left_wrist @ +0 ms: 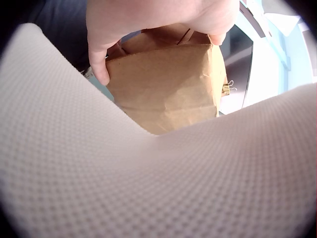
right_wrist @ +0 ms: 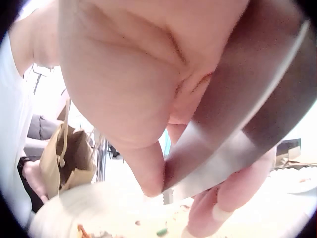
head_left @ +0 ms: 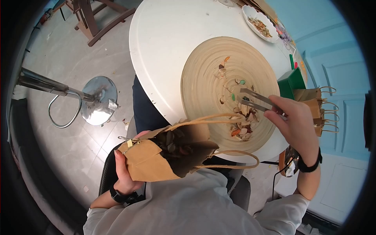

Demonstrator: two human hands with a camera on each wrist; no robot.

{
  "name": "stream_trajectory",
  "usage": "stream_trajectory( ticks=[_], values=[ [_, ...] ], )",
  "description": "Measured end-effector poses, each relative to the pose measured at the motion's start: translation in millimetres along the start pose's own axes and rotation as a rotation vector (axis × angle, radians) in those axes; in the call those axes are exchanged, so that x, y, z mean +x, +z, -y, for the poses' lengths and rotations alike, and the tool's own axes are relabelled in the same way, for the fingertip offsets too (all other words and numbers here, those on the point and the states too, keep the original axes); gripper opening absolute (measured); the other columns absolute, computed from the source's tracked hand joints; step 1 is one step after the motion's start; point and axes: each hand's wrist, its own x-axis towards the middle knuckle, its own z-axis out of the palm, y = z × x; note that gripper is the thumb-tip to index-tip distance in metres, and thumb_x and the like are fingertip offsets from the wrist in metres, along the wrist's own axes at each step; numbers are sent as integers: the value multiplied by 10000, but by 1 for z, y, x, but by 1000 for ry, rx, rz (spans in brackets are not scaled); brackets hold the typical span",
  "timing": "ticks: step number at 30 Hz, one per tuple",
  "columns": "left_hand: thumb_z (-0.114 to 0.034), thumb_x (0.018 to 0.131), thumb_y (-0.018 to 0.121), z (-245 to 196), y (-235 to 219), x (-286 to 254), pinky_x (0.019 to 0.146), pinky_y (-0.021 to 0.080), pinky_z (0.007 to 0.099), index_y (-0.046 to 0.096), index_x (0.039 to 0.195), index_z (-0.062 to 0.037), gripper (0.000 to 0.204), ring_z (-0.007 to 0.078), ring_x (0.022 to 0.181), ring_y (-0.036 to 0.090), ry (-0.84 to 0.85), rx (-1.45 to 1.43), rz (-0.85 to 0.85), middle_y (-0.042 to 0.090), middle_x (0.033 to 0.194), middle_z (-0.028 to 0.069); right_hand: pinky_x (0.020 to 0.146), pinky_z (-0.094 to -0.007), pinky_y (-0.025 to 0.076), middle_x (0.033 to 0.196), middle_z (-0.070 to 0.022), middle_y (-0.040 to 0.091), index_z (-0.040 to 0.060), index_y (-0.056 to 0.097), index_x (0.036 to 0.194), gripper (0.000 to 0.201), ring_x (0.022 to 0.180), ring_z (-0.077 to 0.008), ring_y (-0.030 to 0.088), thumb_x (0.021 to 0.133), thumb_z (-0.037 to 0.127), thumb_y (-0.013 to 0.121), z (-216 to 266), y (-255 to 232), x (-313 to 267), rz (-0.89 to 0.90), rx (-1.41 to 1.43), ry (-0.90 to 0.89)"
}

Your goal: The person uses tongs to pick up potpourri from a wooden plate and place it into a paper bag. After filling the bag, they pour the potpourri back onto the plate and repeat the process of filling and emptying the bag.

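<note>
My left hand (head_left: 126,168) grips the bottom end of a brown paper bag (head_left: 150,162), which lies tilted with its mouth toward the round woven mat (head_left: 199,70); dark dried pieces (head_left: 172,145) show inside. In the left wrist view, the fingers of the left hand (left_wrist: 158,20) spread across the bag (left_wrist: 158,79). My right hand (head_left: 293,121) pinches metal tongs (head_left: 256,101), their two tips apart over the mat, above scattered dried petals and leaves (head_left: 243,127). The right wrist view shows the tongs (right_wrist: 218,144) between thumb and fingers of the right hand (right_wrist: 148,89); nothing is visible between the tips.
A white scalloped dish (head_left: 260,24) with dried bits stands at the table's far right. Beside the table edge are a green box (head_left: 291,83) and several small paper bags (head_left: 313,109). A chrome stool base (head_left: 98,100) is on the floor at left.
</note>
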Motion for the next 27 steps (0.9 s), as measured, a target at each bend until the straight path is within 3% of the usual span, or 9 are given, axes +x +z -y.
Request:
stream_trajectory(
  ticks=[2,9,15,17,18,20,21,24,27],
  values=[
    [-801,863,380,0,0,1,1054,422,378,345,1455,0,997,230,1256,520,5,3,5,495,1402,136,574,-356,485,720,-122,650,16,671,993,248,651,-287,649,810,164,750,-9,12,2,44,-133,62],
    [-784,880,367,-1,3,4,1067,412,386,344,1457,2,975,241,1277,503,14,7,4,485,1413,141,560,-377,473,695,-115,646,38,673,961,223,636,-313,636,825,203,736,-14,31,1,40,-66,91],
    [-786,881,355,2,3,5,1076,402,393,338,1462,4,981,247,1293,489,36,-16,33,474,1426,141,555,-366,473,701,-132,643,19,674,963,206,622,-334,610,842,179,722,-16,30,-6,-62,-167,8],
    [-786,882,350,3,2,4,1076,402,394,339,1463,3,980,245,1295,487,42,-22,47,473,1428,138,550,-326,469,718,-136,658,-9,685,972,224,589,-299,606,818,143,746,-4,13,-10,-24,65,157],
    [-787,883,345,3,3,5,1076,401,394,339,1464,2,979,243,1296,485,48,-16,63,471,1429,137,550,-326,469,718,-136,658,-9,685,972,224,589,-299,606,818,143,746,-2,8,-14,-25,70,157],
    [-788,883,340,3,6,6,1076,401,395,340,1464,0,979,242,1298,482,55,-8,80,470,1431,136,558,-288,473,730,-130,672,-30,691,988,254,579,-251,614,791,108,773,0,-2,-26,19,391,159],
    [-788,883,336,2,8,6,1077,399,395,336,1467,0,981,242,1301,479,55,3,70,466,1434,136,570,-270,483,742,-114,688,-22,705,1007,282,604,-199,644,768,97,796,3,-8,-33,63,440,149],
    [-788,884,329,2,12,6,1082,392,400,326,1472,1,984,245,1311,469,52,-4,59,455,1444,137,567,-261,485,733,-119,691,-16,715,995,287,603,-188,645,753,103,814,20,-19,-45,137,508,47],
    [-783,890,317,1,18,9,1094,378,409,316,1477,4,982,254,1326,452,71,17,99,438,1459,142,598,-254,497,806,-101,703,-19,681,1102,420,641,-163,647,728,93,835,23,-13,-53,148,562,-21]
  ],
)
